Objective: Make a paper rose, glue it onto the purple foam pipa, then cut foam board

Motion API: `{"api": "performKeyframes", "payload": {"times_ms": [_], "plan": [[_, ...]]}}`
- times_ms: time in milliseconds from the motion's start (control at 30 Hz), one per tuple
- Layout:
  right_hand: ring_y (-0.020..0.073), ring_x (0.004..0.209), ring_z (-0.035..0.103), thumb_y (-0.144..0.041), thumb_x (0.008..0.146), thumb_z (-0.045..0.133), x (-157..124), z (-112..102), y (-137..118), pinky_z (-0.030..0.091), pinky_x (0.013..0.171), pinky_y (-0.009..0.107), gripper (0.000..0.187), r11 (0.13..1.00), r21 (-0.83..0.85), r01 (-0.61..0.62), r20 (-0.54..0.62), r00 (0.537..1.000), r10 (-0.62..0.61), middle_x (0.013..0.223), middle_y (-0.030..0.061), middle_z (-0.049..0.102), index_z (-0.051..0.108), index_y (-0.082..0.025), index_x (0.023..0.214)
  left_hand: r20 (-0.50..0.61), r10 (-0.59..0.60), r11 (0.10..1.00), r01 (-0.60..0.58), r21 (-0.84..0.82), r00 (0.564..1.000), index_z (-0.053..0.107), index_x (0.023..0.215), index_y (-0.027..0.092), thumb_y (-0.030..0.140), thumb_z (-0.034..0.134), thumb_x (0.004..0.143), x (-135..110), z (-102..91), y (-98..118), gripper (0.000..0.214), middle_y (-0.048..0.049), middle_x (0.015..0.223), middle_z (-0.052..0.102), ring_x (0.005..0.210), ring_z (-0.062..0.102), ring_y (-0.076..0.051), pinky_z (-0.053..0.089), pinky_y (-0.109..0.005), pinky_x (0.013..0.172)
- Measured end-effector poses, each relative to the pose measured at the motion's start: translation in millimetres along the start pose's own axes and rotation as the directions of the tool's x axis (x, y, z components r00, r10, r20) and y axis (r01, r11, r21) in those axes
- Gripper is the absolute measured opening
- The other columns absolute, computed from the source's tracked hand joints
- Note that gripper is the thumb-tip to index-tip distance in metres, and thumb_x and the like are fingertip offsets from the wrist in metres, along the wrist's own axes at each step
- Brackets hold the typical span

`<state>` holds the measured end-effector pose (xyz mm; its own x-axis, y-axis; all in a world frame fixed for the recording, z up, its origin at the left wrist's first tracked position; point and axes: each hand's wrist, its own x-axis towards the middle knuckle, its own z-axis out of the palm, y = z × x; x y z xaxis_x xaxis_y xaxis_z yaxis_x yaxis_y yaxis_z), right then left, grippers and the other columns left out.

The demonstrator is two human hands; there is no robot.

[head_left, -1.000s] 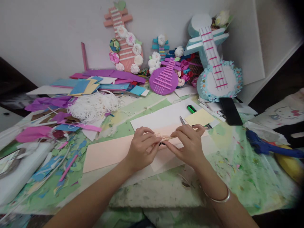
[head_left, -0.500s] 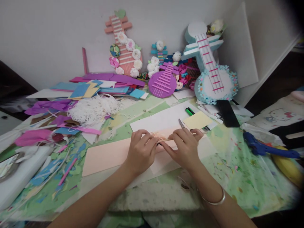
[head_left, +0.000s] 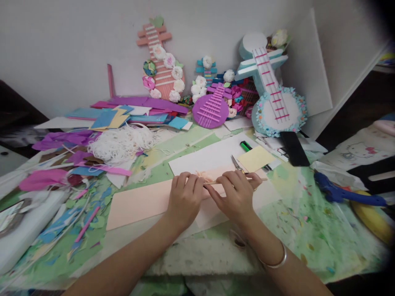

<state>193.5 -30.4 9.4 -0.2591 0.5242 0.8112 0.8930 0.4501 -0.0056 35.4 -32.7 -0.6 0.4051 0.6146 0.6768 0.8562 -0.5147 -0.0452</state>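
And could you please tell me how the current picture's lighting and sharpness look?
All in the head view: soft light, no hard shadows; upper right corner nearly black; yellow object near the right edge blurred; pale strands beside the left hand too soft to separate.

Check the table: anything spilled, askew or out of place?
Mostly the mess: colored scraps lie strewn across the left of the table, and the white string beyond them is a loose tangle. Nothing looks clearly damaged.

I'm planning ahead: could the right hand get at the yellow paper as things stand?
Probably yes: the yellow paper lies just beyond the right hand, nothing on top, though its fingers hold a thin strip.
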Motion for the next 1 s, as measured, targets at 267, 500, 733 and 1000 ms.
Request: {"api": "performKeyframes", "payload": {"times_ms": [267, 500, 733, 1000], "plan": [[0.0134, 0.063, 0.049, -0.035, 0.081, 0.067, 0.4, 1.5, 0.3, 0.022, 0.079, 0.037, 0.025, 1.0, 0.021, 0.007, -0.026, 1.0, -0.006, 0.064, -0.0028, 0.057, 0.053, -0.018, 0.069, 0.037, -0.067, 0.983, 0.073, -0.17, 0.997, 0.061, 0.087, 0.015, 0.006, 0.049, 0.085, -2.7, 0.6, -3.2, 0.016, -0.0097, 0.084, 0.063, 0.085, 0.048, -0.025, 0.038, -0.039, 0.074], [0.013, 0.063, 0.05, -0.034, 0.082, 0.066, 1.2, 0.7, 0.0, 0.023, 0.079, 0.037, 0.024, 0.999, 0.03, 0.014, -0.035, 0.999, -0.013, 0.064, -0.003, 0.057, 0.053, -0.018, 0.069, 0.08, -0.098, 0.961, 0.116, -0.252, 0.992, 0.059, 0.083, 0.015, 0.01, 0.046, 0.088, -0.4, -2.1, -4.8, 0.016, -0.0095, 0.083, 0.062, 0.084, 0.047, -0.024, 0.039, -0.04, 0.076], [0.0136, 0.064, 0.051, -0.034, 0.082, 0.065, 0.7, -0.9, 1.0, 0.024, 0.08, 0.038, 0.023, 1.0, 0.023, 0.018, -0.013, 1.0, -0.018, 0.063, -0.0026, 0.056, 0.054, -0.018, 0.069, 0.064, -0.105, 0.95, 0.119, -0.289, 0.992, 0.059, 0.082, 0.016, 0.013, 0.045, 0.09, 0.1, -4.2, -5.4, 0.016, -0.0088, 0.079, 0.06, 0.081, 0.046, -0.024, 0.04, -0.039, 0.075], [0.0144, 0.065, 0.05, -0.034, 0.08, 0.065, 3.9, -2.6, 1.5, 0.024, 0.079, 0.038, 0.024, 1.0, 0.016, 0.012, 0.019, 1.0, -0.013, 0.063, -0.0017, 0.057, 0.052, -0.018, 0.068, 0.065, -0.106, 0.936, 0.122, -0.33, 0.992, 0.061, 0.085, 0.015, 0.014, 0.048, 0.09, 0.3, -2.4, -6.9, 0.014, -0.0079, 0.08, 0.062, 0.084, 0.047, -0.024, 0.04, -0.039, 0.077]]}}
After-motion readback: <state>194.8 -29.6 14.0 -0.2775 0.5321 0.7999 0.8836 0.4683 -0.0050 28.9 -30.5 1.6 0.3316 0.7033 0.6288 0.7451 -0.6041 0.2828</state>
